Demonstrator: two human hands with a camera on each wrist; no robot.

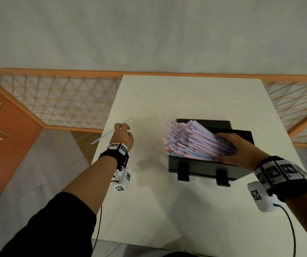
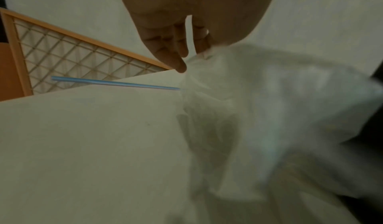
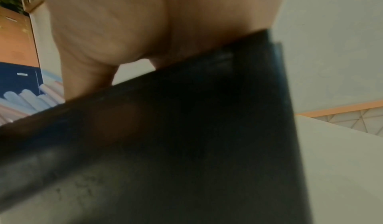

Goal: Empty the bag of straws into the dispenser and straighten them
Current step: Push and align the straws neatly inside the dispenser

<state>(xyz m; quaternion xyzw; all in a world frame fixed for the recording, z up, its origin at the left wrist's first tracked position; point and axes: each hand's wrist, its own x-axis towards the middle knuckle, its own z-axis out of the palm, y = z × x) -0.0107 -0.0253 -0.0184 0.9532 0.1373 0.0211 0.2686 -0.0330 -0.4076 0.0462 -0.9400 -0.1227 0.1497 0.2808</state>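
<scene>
Your left hand [image 1: 122,135] pinches the clear bag [image 2: 269,104] and one blue straw [image 1: 104,135] — your right hand [image 1: 236,148], fingers and thumb curled, grips the straws [image 1: 189,140] in the black dispenser [image 1: 204,169].

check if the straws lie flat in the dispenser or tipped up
Tipped up: the straws slope out of the black dispenser, left ends raised above its rim, with the right hand holding their right ends.

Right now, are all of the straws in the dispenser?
No, one blue straw sticks out beside the clear bag that the left hand pinches, apart from the bundle in the black dispenser.
</scene>
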